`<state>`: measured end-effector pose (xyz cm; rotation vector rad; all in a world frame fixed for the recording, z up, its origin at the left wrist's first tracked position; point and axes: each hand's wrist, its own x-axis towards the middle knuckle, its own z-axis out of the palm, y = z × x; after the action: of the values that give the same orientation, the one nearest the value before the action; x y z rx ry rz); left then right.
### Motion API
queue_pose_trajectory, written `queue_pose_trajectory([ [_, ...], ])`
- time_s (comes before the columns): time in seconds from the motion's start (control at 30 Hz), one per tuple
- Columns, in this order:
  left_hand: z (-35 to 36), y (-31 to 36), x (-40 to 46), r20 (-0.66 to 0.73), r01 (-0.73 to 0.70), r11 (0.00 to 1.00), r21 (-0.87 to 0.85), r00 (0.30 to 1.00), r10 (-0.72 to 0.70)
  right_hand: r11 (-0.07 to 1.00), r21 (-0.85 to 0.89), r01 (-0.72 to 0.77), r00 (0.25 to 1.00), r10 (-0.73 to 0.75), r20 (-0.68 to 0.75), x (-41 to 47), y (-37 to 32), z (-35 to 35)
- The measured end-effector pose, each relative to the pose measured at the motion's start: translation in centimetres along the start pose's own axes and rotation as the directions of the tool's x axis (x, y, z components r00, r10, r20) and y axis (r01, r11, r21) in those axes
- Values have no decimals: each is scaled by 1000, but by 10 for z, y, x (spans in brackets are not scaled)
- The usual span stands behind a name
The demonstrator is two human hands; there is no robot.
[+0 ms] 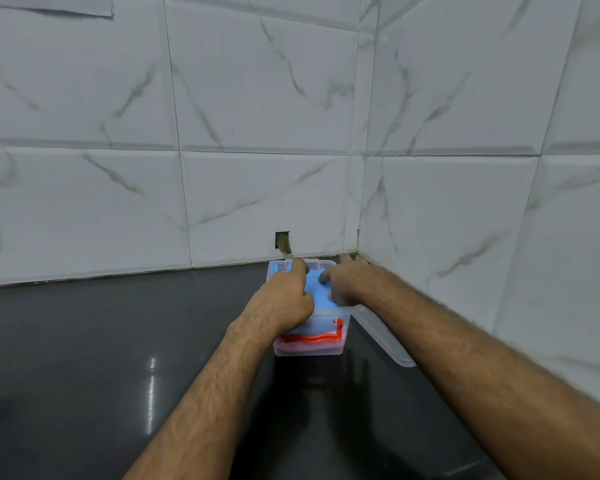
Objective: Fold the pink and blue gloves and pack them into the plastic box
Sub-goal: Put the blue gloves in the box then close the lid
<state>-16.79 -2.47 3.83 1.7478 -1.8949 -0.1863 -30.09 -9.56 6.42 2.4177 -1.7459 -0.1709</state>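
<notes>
Both hands, left [286, 294] and right [343, 282], grips pressed flat on the folded blue rubber glove [316, 289], should push evenly so it settles over the pink glove [309, 346] inside the clear plastic box [326, 317].

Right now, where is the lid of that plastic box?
The clear lid lies on the dark counter just right of the plastic box, near the right-hand tiled wall, partly under the right forearm.

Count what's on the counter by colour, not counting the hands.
Blue: 1, glove
Pink: 1, glove
Clear: 2, box and lid
Red: 1, handle
Total: 5
</notes>
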Motion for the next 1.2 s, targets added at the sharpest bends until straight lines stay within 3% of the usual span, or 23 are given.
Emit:
queue_pose_trajectory([
  [0.17,-2,-10,3,-42,30,999,15,999,-30,996,-72,-54,990,63,125,14,3,-1],
  [0.33,-6,-18,1,-50,-45,997,-57,998,42,996,-14,-89,988,90,123,25,-2,3],
  [0.47,-8,-30,3,-114,-117,981,154,984,135,995,60,-82,994,78,70,22,-2,9],
  [0.63,-5,-37,7,-12,-82,973,217,996,87,988,140,-67,996,58,64,12,2,9],
  [0.77,-4,-37,11,-1,-54,981,185,999,55,959,284,11,1000,-9,-6,1,9,7],
  [0.93,1,-39,8,-22,-61,990,127,998,64,797,591,125,986,-33,-164,-22,26,15],
  [1.03,3,-37,3,-64,-123,986,117,989,131,761,624,178,925,87,-370,-39,36,30],
  [1.1,3,-33,-3,-112,-173,978,116,976,186,777,614,139,862,210,-461,-50,42,44],
  [1.2,6,-22,-13,-223,-238,963,130,939,262,782,624,-1,845,334,-417,-63,55,65],
])
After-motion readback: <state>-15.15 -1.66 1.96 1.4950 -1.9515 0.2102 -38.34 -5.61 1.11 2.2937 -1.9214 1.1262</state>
